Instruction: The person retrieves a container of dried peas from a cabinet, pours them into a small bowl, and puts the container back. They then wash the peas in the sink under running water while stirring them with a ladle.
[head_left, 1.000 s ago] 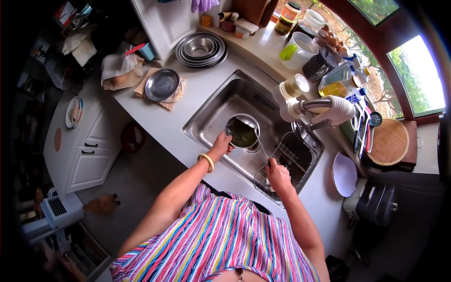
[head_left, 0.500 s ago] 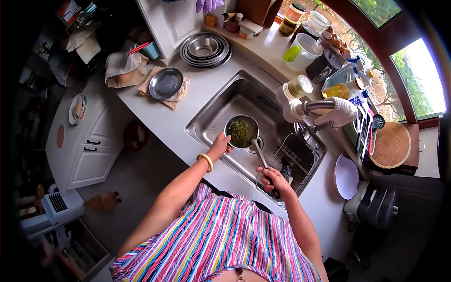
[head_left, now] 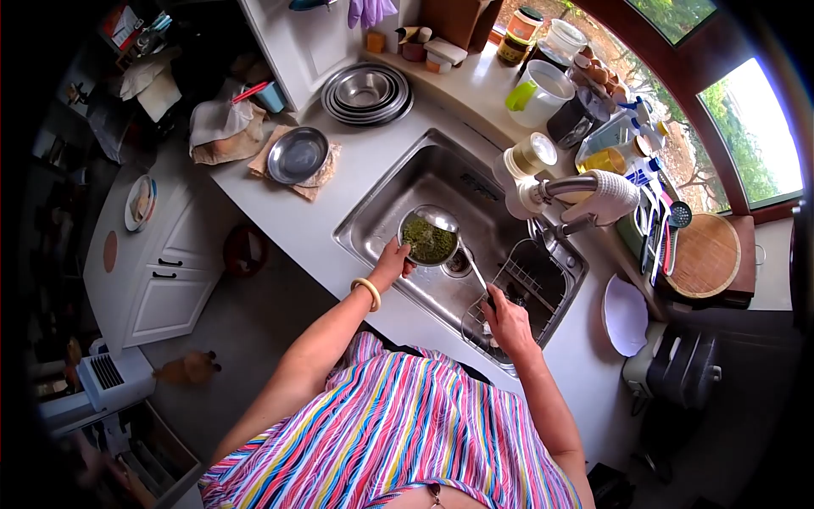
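Over the steel sink [head_left: 381, 187], my left hand [head_left: 392, 265] is closed on the near-left rim of a round metal bowl [head_left: 405, 222]. Small green grains, like mung beans, [head_left: 426, 242] lie in it with what looks like water. My right hand [head_left: 509, 321] is wrapped round the dark handle of a metal ladle [head_left: 469, 265]. The ladle's head sits at the bowl's far right side, among the grains. Under my right hand, a wire rack [head_left: 521, 276] stands in the right part of the sink.
A faucet [head_left: 577, 182] with a cloth-wrapped end rises behind the sink. Stacked steel bowls [head_left: 366, 92] and a dark metal plate [head_left: 298, 156] on a cloth stand on the left counter. To the right are a lavender bowl [head_left: 625, 316] and a round wooden board [head_left: 702, 258].
The ladle's head has moved to the bowl's far right side, its shiny surface now showing. My right hand has risen slightly and turned over. My left hand still holds the bowl, shifted slightly left.
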The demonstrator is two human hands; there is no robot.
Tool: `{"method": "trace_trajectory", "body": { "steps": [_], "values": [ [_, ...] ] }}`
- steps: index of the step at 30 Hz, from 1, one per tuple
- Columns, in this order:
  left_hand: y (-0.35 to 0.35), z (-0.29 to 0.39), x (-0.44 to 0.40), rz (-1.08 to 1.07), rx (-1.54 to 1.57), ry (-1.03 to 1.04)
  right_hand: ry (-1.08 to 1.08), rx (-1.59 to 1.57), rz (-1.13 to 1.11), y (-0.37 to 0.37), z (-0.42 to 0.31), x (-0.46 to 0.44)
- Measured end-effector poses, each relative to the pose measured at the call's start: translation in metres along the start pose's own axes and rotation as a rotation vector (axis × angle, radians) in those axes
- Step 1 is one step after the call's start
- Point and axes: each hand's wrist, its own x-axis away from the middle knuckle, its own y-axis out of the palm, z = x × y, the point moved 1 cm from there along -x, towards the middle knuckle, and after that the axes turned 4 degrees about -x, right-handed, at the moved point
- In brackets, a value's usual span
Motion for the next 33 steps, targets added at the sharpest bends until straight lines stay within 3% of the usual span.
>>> {"method": "trace_trajectory", "body": {
  "steps": [4, 8, 16, 33],
  "values": [
    [-0.007, 0.006, 0.007, 0.039, 0.036, 0.023, 0.127, -0.145, 0.096, 0.011, 0.007, 0.002],
    [-0.017, 0.009, 0.012, 0.095, 0.064, 0.044, 0.235, -0.043, 0.106, 0.020, 0.019, 0.004],
    [-0.052, 0.008, 0.014, 0.248, -0.029, 0.124, 0.047, 0.193, 0.037, 0.046, 0.016, 0.012],
    [-0.076, 0.014, 0.021, 0.373, -0.114, 0.175, -0.035, 0.263, -0.123, 0.059, -0.006, -0.019]
  ]
}}
